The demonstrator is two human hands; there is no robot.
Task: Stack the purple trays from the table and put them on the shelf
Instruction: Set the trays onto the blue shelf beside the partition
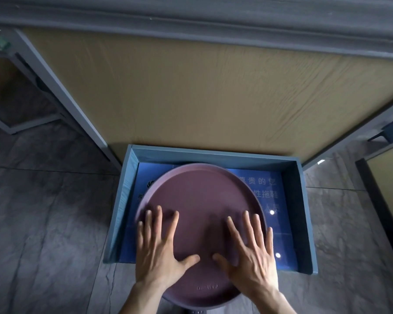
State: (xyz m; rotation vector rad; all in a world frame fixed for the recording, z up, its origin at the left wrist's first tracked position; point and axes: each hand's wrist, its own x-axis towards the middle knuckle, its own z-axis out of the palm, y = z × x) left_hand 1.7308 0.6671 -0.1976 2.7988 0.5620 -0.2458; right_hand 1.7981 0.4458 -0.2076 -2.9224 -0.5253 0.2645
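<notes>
Left hand (pixel 159 252) and right hand (pixel 250 252) lie flat, grip spread, fingers splayed on the purple tray (pixel 197 200), which sits partly inside the blue shelf (pixel 290 180).

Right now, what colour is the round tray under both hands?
Purple, a muted plum; the round tray shows best in the head view.

Head camera, looking steeply down from close above

A single wide-angle view from the person's head faces forward and down, near enough that both hands, the left hand (pixel 156 250) and right hand (pixel 251 254), fill the lower middle. They lie spread on a round purple tray (pixel 200 200) in a blue-grey box shelf (pixel 301 211). The tan table top (pixel 191 98) stretches above, the grey floor (pixel 43 223) to both sides; straight edges bow near the frame's borders.
</notes>
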